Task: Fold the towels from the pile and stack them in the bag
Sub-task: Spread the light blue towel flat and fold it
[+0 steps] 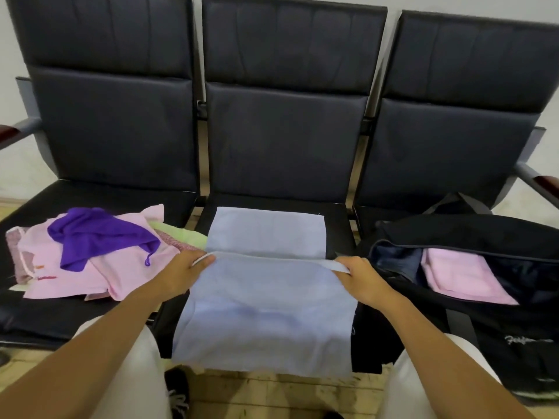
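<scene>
A light blue towel (266,297) lies across the middle seat, its near part doubled over the far part. My left hand (184,272) pinches the folded edge at the left corner. My right hand (360,278) pinches the same edge at the right corner. On the left seat sits the pile: pink towels (121,273), a purple towel (96,234) on top and a pale green one (181,234) underneath. On the right seat a black bag (472,234) lies open with a folded pink towel (462,276) inside.
Three dark padded seats (281,140) stand joined in a row against a white wall, with armrests at both ends. My knees in light trousers and a dark shoe (178,388) are at the bottom, above a tiled floor.
</scene>
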A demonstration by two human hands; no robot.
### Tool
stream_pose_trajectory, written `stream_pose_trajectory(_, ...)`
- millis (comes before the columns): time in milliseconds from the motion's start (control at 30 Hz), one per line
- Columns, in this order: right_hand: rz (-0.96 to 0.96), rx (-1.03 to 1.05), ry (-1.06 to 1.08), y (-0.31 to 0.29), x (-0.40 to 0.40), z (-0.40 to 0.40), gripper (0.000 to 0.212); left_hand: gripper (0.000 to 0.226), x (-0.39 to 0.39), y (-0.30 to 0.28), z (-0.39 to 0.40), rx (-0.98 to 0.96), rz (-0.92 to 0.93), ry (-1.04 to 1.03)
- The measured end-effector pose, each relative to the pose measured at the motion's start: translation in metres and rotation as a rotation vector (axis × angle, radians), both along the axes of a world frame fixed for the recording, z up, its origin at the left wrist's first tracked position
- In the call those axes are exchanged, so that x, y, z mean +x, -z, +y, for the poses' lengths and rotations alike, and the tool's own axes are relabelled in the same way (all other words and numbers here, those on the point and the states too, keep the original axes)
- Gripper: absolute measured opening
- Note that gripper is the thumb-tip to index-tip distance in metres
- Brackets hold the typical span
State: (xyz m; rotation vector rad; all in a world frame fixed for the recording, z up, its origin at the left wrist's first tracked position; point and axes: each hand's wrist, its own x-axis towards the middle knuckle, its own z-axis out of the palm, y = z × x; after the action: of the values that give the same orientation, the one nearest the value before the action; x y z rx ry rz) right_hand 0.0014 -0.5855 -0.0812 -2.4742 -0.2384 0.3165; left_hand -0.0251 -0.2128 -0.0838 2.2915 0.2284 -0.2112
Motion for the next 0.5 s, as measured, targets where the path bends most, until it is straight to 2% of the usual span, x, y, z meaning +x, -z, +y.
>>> stream_pose_trajectory(33,-0.021,-0.026,0.001,0.000,0.005,0.001,0.023,0.039,0.004,0.001,0.004,0.046,-0.025,-0.014)
stream_pose_trajectory(100,-0.054,-0.085,0.014,0.001,0.017,0.005,0.016,0.041,0.017,0.005,0.008,0.004,-0.005,-0.008)
stream_pose_trajectory(333,-0.100,-0.204,0.031,0.002,0.051,0.016,0.016,0.020,0.052,0.005,0.011,0.016,-0.061,0.149)
stream_pose_trajectory(500,-0.117,-0.240,0.049,0.001,0.068,0.021,0.017,0.025,0.074,0.009,0.012,0.081,-0.122,0.214)
